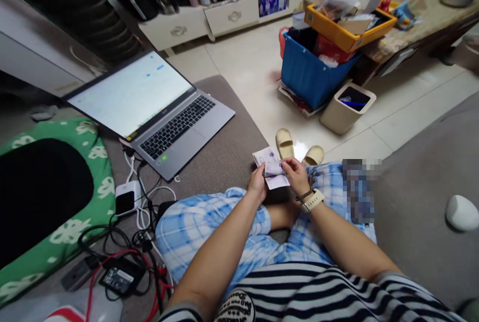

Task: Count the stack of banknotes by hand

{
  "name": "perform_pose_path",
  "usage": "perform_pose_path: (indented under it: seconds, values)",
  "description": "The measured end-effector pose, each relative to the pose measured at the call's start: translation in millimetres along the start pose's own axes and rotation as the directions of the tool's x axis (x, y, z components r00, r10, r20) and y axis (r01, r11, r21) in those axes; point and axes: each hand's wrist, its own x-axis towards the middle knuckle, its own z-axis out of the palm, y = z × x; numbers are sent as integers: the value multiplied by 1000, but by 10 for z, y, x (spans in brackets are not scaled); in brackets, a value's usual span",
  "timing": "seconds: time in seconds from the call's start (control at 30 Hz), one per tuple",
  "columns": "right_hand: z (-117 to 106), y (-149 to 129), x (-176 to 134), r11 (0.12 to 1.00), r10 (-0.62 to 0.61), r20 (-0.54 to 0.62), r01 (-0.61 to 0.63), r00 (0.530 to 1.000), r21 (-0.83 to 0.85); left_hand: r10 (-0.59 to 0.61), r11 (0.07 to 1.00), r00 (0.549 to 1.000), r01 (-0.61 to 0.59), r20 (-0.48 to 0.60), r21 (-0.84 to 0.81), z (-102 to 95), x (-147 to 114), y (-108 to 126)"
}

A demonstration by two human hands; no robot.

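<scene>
A small stack of pale purple-printed banknotes (276, 182) is held over my crossed legs. My left hand (257, 182) is closed around the stack's left side, thumb on top. At the right, my right hand (297, 176) pinches the curled edge of an upper note, which is bent away from those beneath. How many notes there are cannot be made out. A cream watch (313, 201) and a dark bracelet (304, 195) are on my right wrist. Under my hands are blue-and-white checked trousers (209, 225); on the right thigh lies a pixelated object (358, 192).
An open laptop (194, 130) sits on the grey sofa (235, 150) at left, near tangled cables (149, 212), a white device (128, 197) and a green cushion (75, 152). Beyond are slippers (285, 143), a beige bin (337, 115) and a blue crate (310, 73). A white rounded object (462, 212) lies right.
</scene>
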Motion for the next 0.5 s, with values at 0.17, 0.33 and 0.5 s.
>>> perform_pose_path:
  seconds: [0.17,0.33,0.5]
  values:
    - [-10,-50,-4,1000,-11,5,11,1000,-25,17,1000,1000,-17,7,2,1,31,-25]
    - [-6,-85,-11,999,-18,1,18,1000,-30,15,1000,1000,-15,17,6,-7,43,-28]
    - [-13,-85,-8,1000,3,71,-3,997,-5,-9,999,999,8,34,38,-29,17,-11]
